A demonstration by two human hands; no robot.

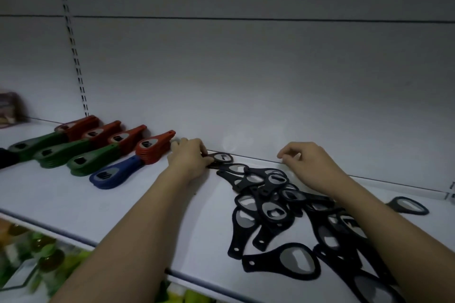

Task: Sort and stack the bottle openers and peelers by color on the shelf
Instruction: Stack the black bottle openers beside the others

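Note:
A loose heap of black bottle openers (275,206) covers the right half of the white shelf (138,214). My left hand (189,157) pinches the handle of one black opener (221,158) lying near the back wall. Just right of it, my right hand (307,165) hovers over the back of the heap with fingers loosely curled and nothing in them. On the left stand sorted stacks: several red ones (152,147), three green ones (91,162) and a blue one (113,174). Another black stack (6,158) is cut off at the left edge.
A single black opener (408,205) lies apart at the far right. The back wall carries a slotted upright (73,51). A packaged item (9,108) sits at the far left. Green and yellow goods (41,253) fill the shelf below the front edge.

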